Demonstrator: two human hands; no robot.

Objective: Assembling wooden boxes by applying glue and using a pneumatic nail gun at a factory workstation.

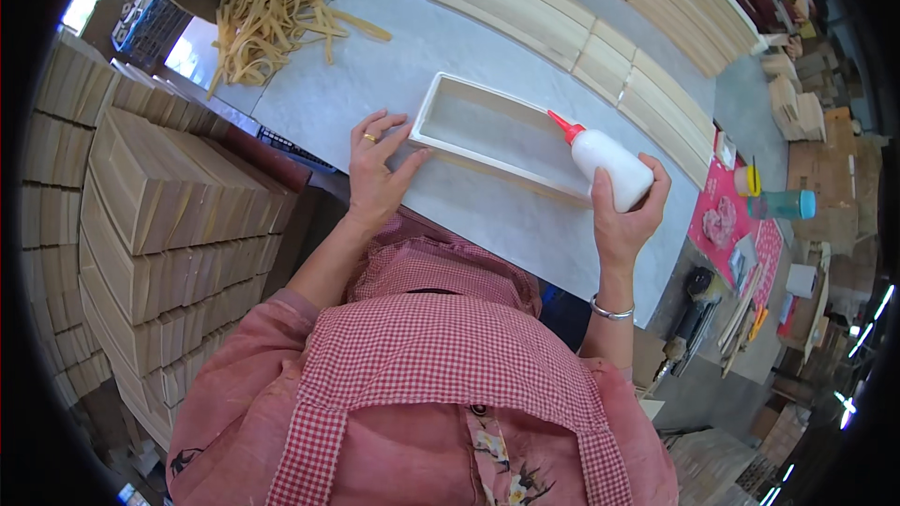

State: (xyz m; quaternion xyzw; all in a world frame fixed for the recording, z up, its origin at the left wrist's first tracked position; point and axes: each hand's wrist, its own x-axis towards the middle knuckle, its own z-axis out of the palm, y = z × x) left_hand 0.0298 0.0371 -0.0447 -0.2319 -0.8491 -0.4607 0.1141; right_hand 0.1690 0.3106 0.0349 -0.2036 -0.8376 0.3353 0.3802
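On the grey table, centre, lies a pale frame; our left hand, fingers parted, meets its left end; our right hand grips the white bottle: oversqueezing might spill.

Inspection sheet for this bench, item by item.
Surface: light grey tabletop.
Job's things: white bottle with red nozzle, tilted over the right end of the rectangular frame; nozzle contact unclear.
Clutter: heap of tan strips, pale wood slats.
Hands: right hand grips the bottle; left hand at the frame's left end, grip unclear.
Cables: nothing seen.
Surroundings: stacked wooden pieces left; teal-lidded container right.
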